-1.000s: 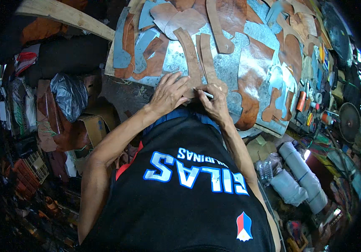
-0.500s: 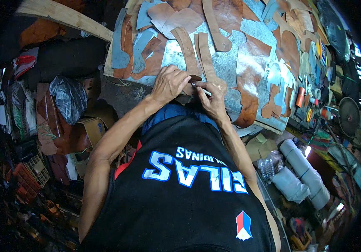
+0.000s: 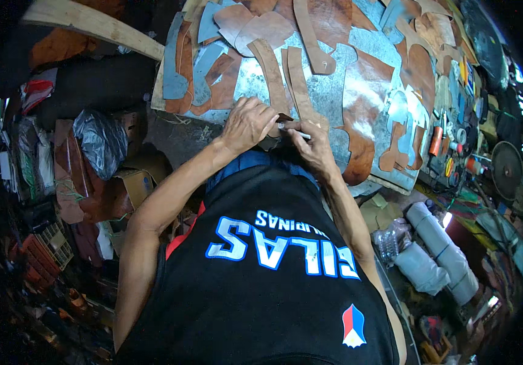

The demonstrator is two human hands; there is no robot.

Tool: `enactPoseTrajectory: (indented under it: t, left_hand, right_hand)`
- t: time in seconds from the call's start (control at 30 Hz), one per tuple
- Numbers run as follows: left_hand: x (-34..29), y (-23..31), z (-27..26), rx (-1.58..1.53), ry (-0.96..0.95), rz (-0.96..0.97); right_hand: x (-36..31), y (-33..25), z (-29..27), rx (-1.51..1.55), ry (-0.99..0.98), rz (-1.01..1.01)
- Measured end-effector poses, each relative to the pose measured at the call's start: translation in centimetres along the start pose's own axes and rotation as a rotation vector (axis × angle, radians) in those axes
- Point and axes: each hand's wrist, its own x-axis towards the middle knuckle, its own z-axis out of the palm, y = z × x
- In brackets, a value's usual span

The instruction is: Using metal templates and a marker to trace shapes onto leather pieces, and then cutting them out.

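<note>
At the near edge of the metal-topped table, my left hand is closed on the lower end of a long tan leather piece, its fingers bent over it. My right hand grips a slim whitish pen-like tool, whose tip points left at the leather beside my left fingertips. I cannot make out what kind of tip it has. A second pair of narrow tan leather strips lies just beyond my right hand. Part of the held end is hidden by my fingers.
Cut brown leather pieces and grey-blue pieces cover much of the table. Spools and small tools line its right side, near an orange cylinder. A wooden beam juts in at upper left. Wrapped rolls lie at lower right.
My right hand has shifted slightly right and down, and the pen-like tool lies at a flatter, more rightward slant. My left hand has moved only a little on the leather.
</note>
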Motion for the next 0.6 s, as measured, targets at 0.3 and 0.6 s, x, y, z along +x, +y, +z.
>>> enactPoseTrajectory:
  t: [0.3, 0.6]
  left_hand:
    - [-0.6, 0.8, -1.0, 0.066, -0.289, 0.062]
    - [-0.4, 0.0, -1.8, 0.004, -0.385, 0.091]
  right_hand:
    - [-1.0, 0.8, -3.8, -0.474, 0.113, -0.012]
    - [-0.6, -0.2, -3.4, -0.634, -0.048, 0.217]
